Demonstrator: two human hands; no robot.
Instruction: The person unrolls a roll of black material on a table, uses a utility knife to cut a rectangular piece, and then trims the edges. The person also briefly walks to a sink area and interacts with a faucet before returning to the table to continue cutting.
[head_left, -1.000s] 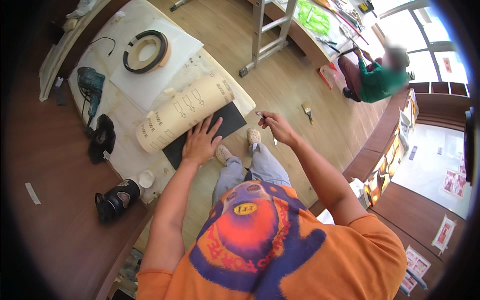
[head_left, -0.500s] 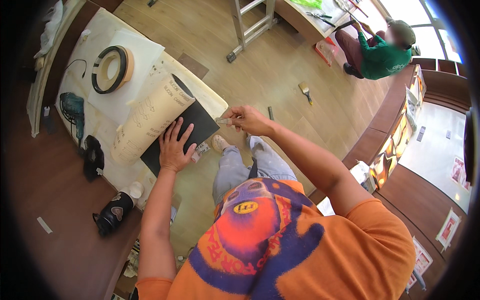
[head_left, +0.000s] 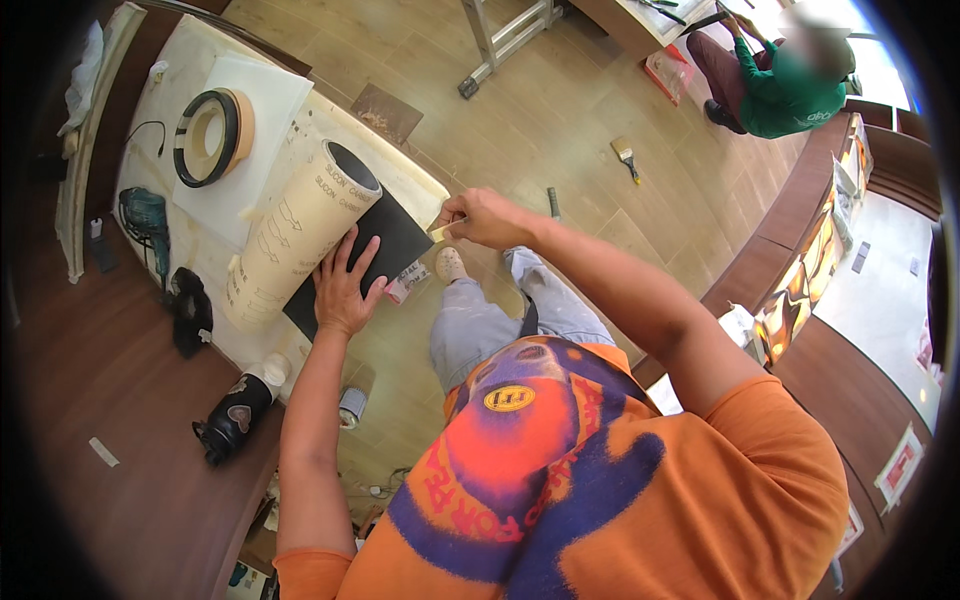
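Observation:
A large roll of sandpaper (head_left: 293,235), with a beige printed backing, lies on the table. Its black grit sheet (head_left: 398,240) is unrolled toward me. My left hand (head_left: 343,290) rests flat on the black sheet beside the roll, fingers spread. At the sheet's right corner, my right hand (head_left: 482,218) is closed in a pinch. A small pale flat piece (head_left: 440,233) shows below its fingers; whether it is a turned-up edge of the sheet or a separate thing, I cannot tell.
On the covered table (head_left: 175,75) are a black-and-beige ring-shaped roll (head_left: 243,130), a teal power tool (head_left: 143,225) and a black bottle (head_left: 238,412). A brush (head_left: 625,160) lies on the floor, near a metal ladder (head_left: 507,42). A person in green (head_left: 795,95) crouches at the far right.
My right hand has shifted slightly at the sheet's corner, and a pale piece now shows where a greyish one was. The roll stands more tightly curled. My left hand remains on the sheet.

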